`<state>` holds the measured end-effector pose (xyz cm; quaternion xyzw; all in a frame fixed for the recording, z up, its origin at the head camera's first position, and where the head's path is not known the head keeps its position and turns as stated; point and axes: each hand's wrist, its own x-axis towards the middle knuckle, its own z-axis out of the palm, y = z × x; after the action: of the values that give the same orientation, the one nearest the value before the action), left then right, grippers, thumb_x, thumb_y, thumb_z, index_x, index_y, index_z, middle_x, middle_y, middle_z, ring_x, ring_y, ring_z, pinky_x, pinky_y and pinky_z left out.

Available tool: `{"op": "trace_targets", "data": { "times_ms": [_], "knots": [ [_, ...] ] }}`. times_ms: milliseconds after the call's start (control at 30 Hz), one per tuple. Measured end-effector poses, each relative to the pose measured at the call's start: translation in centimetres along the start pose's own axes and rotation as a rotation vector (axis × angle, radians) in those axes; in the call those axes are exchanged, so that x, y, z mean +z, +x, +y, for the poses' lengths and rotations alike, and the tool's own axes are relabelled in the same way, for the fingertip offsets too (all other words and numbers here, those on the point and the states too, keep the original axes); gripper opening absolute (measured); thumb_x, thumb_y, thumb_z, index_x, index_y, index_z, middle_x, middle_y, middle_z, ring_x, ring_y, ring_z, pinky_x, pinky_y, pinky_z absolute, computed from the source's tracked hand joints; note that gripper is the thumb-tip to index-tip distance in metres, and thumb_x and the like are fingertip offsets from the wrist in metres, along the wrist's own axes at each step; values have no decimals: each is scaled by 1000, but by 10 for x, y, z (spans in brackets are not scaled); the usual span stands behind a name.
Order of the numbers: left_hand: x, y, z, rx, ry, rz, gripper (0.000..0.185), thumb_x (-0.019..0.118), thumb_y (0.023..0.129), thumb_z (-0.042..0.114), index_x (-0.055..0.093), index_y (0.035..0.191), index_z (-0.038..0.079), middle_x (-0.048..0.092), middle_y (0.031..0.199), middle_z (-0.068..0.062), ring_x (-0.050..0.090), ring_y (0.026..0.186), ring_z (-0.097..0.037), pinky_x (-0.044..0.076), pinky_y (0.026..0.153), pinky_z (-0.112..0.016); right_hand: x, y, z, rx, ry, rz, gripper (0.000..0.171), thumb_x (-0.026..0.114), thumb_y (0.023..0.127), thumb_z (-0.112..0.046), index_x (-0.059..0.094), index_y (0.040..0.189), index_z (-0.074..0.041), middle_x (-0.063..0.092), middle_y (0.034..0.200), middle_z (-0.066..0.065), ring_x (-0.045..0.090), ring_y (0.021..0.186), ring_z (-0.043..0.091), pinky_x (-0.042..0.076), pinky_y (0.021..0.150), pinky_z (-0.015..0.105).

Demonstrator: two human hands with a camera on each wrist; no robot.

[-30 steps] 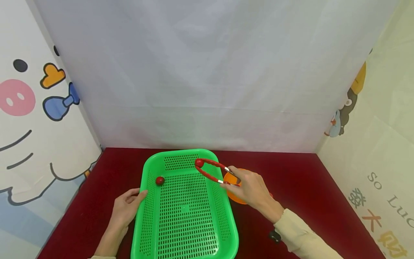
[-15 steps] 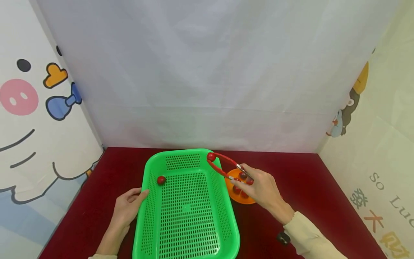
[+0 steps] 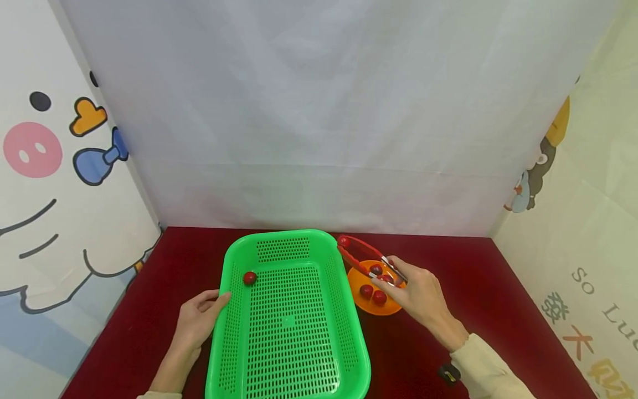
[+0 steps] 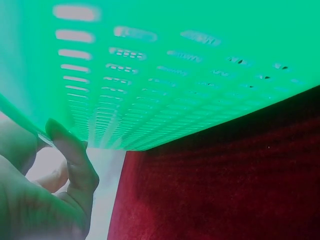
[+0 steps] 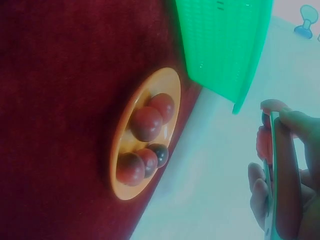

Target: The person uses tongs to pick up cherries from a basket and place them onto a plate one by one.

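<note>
Rightward went the right hand (image 3: 421, 293) with the red tongs (image 3: 366, 257), from over the green basket (image 3: 289, 327) to above the orange dish (image 3: 361, 280) of red fruit; its fingers stayed clamped on the handles, long axis slanting up-left, tips closed together. Left hand (image 3: 196, 321) kept gripping the basket rim
</note>
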<state>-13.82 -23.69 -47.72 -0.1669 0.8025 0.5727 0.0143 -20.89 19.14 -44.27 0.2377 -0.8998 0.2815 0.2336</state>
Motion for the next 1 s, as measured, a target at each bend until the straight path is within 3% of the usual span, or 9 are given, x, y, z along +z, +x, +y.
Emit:
{"op": "trace_targets", "data": {
  "times_ms": [333, 633, 867, 1000],
  "knots": [
    [0, 0, -1, -1, -3, -2, 57, 63, 103, 42, 58, 139, -1, 72, 106, -8, 60, 99, -14, 49, 83, -35, -3, -13, 12, 83, -37, -66, 42, 91, 80, -29, 72, 112, -9, 63, 72, -6, 48, 57, 5, 45, 49, 22],
    [1, -1, 0, 0, -3, 4, 55, 63, 104, 40, 58, 138, -2, 71, 110, -11, 60, 107, -24, 49, 86, -39, -5, -18, 19, 140, -72, -138, 40, 91, 80, -29, 72, 107, -6, 56, 67, -7, 43, 54, 8, 39, 46, 22],
    [1, -1, 1, 1, -7, 3, 55, 63, 104, 40, 58, 139, -2, 72, 108, -10, 61, 96, -14, 50, 80, -33, -3, -20, 21, 193, -74, -212, 46, 90, 82, -30, 73, 113, 0, 63, 70, -5, 43, 52, 6, 38, 45, 22],
    [1, -1, 1, 3, -8, 2, 55, 62, 104, 40, 58, 139, -2, 72, 106, -10, 61, 92, -12, 50, 79, -32, -2, -22, 21, 195, -79, -242, 48, 89, 82, -31, 73, 114, 1, 57, 64, -8, 40, 50, 6, 35, 44, 21]
  ]
}}
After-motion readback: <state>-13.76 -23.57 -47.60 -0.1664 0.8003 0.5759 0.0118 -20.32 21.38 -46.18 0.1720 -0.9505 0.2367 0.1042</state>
